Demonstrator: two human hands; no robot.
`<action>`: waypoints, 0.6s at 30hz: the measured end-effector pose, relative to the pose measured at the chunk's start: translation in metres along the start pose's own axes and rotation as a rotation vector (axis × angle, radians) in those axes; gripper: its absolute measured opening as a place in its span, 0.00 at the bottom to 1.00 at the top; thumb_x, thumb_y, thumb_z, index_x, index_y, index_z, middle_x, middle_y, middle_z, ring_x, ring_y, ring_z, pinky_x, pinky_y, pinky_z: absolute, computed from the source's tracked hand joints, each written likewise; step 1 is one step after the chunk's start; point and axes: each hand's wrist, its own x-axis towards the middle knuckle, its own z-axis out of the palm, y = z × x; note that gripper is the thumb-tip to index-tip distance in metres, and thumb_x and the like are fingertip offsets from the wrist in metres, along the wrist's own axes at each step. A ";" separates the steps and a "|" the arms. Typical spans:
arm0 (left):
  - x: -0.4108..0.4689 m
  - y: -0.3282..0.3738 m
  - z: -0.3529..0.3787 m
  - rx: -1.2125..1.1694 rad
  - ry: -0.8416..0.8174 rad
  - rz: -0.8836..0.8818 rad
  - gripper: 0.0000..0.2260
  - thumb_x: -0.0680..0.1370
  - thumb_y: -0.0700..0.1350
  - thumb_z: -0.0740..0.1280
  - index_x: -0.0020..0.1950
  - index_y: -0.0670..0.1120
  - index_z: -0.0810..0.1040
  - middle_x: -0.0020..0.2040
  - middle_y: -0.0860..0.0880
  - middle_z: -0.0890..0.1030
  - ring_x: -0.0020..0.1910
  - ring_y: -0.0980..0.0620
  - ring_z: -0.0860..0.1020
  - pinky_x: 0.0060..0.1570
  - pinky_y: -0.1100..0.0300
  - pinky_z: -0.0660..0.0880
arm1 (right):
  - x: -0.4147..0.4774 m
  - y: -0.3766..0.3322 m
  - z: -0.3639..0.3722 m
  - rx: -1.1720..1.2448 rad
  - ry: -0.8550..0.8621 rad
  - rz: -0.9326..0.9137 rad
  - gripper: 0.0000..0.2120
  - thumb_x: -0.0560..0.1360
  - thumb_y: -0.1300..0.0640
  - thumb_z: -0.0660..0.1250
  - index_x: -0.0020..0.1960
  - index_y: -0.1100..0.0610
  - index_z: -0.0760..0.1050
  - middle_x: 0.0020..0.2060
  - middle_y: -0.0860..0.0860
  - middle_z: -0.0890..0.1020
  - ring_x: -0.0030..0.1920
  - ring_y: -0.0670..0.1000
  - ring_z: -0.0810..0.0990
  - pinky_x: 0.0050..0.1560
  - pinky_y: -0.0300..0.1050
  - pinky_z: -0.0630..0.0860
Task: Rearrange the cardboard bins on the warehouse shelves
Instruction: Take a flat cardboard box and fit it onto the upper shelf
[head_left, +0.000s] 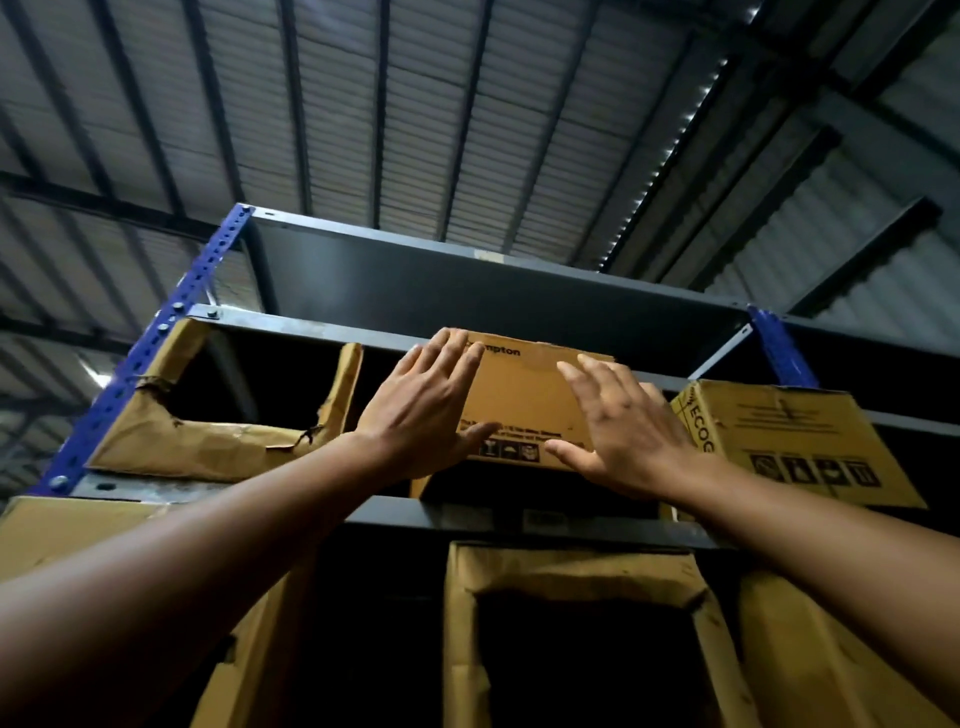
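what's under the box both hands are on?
Below the printed box only a dark gap shows, then the shelf edge and a cut-open bin beneath. Whether its base rests on the shelf is hidden.

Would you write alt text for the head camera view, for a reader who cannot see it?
Seen from below, a person's left hand and right hand, fingers straight, press on the front of a cardboard box on a high shelf, between a torn bin and a tilted box.

The left hand (421, 410) hides the first letters printed on the brown cardboard box (524, 395); its smaller print blurs unreadably. The torn-fronted lower cardboard bin (571, 571) runs off the bottom edge.
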 end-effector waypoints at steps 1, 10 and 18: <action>0.003 0.007 0.003 0.019 -0.018 0.006 0.43 0.75 0.70 0.55 0.80 0.43 0.47 0.80 0.42 0.49 0.79 0.44 0.46 0.77 0.48 0.50 | -0.004 0.006 0.003 0.004 -0.005 -0.001 0.45 0.73 0.29 0.57 0.79 0.52 0.45 0.77 0.56 0.54 0.76 0.55 0.55 0.71 0.55 0.61; 0.009 0.041 0.043 0.164 -0.120 0.030 0.49 0.73 0.73 0.56 0.79 0.43 0.41 0.79 0.41 0.41 0.78 0.43 0.38 0.77 0.43 0.46 | -0.016 0.024 0.056 -0.008 -0.043 -0.026 0.50 0.72 0.28 0.57 0.79 0.55 0.38 0.78 0.57 0.45 0.78 0.57 0.47 0.75 0.60 0.54; 0.016 0.052 0.092 0.217 -0.139 0.012 0.45 0.75 0.62 0.63 0.79 0.44 0.40 0.79 0.41 0.39 0.78 0.42 0.36 0.77 0.44 0.44 | 0.000 0.035 0.120 -0.110 -0.032 -0.002 0.53 0.71 0.37 0.67 0.78 0.54 0.34 0.78 0.59 0.41 0.77 0.62 0.43 0.73 0.67 0.52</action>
